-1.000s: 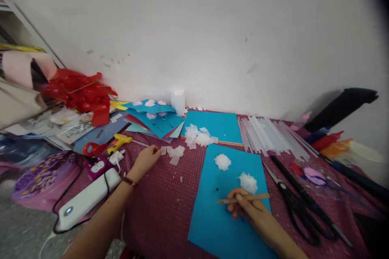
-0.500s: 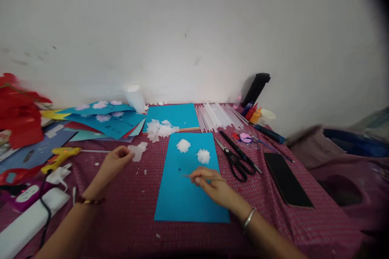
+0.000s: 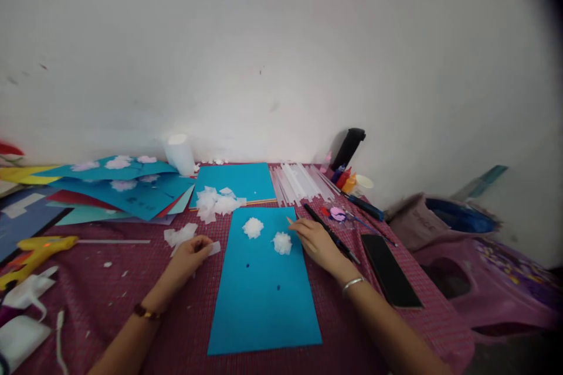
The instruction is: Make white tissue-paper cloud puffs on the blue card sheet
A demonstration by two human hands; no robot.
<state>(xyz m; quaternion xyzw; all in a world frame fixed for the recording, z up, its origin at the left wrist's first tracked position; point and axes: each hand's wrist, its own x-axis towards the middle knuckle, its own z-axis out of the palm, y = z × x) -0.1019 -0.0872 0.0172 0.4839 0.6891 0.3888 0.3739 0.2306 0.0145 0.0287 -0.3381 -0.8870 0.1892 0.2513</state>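
Observation:
A blue sheet of paper (image 3: 264, 310) lies in front of me on the checked tablecloth. It bears two white ruffled paper puffs (image 3: 253, 228) and two small dark dots (image 3: 278, 287). My left hand (image 3: 187, 258), left of the sheet, pinches a small piece of white tissue paper (image 3: 215, 248) between thumb and fingers. Loose white tissue pieces (image 3: 179, 235) lie just beyond it. Over the sheet's upper right edge, my right hand (image 3: 319, 246) is closed around a thin wooden stick (image 3: 289, 220), its pale tip showing near the right puff.
More tissue (image 3: 217, 204) overlaps a second blue sheet (image 3: 237, 179) behind. A yellow glue gun (image 3: 44, 249) lies left, below stacked papers (image 3: 132, 193). On the right are white strips (image 3: 303, 183), paint bottles (image 3: 345, 179), a paint blob (image 3: 338, 214) and a black phone (image 3: 389, 269).
My right hand with the stick has moved from the sheet's middle to its upper right edge, uncovering a dark dot. My left hand has come closer to the sheet. The view has shifted right.

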